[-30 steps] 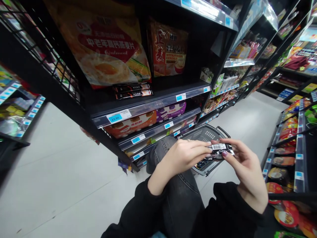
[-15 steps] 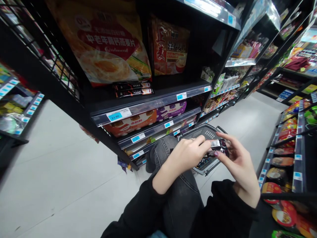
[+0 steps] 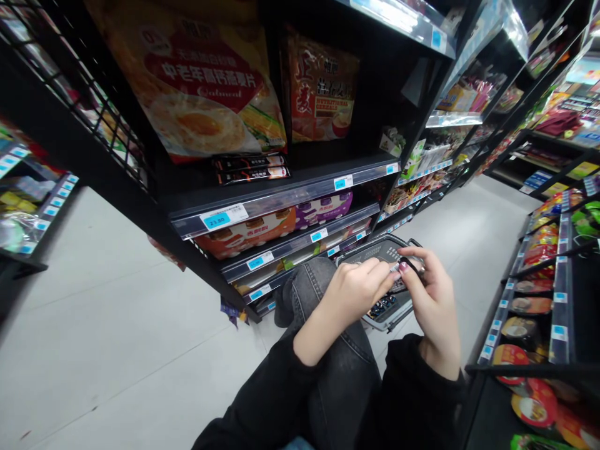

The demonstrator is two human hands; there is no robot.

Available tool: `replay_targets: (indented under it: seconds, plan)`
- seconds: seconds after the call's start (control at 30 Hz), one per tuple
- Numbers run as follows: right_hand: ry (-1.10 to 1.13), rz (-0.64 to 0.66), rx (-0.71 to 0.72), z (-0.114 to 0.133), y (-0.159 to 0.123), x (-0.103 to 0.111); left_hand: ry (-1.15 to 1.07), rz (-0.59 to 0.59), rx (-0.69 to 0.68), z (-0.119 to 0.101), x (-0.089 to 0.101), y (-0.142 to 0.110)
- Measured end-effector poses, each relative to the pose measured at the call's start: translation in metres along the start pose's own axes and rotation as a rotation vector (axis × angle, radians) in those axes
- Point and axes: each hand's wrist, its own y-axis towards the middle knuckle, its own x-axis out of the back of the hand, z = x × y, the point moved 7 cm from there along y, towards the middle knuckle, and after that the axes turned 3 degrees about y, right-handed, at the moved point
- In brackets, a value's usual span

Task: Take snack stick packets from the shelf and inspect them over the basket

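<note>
The left hand and right hand, fingers closed narrowly on 1 dark packet from opposite sides, hold it above the basket, a 2-sided grip that presumably steadies it.

Pale, smooth floor spread across the lower left of the frame, marked by thin straight joints and a few dark specks. A black shelving unit ran from the upper left to the centre, with blue-and-white price tags along its edges and wire mesh on its side. White light glared off the top shelf edge. Another black rack lined the lower right; more shelving receded toward the upper right.
</note>
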Motion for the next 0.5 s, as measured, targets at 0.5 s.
replay_targets:
  seconds: [0.5]
  plan:
    - [0.363,-0.482,0.018,-0.010,0.003,0.029,-0.144,0.123,-0.131,-0.002,-0.003,-0.004]
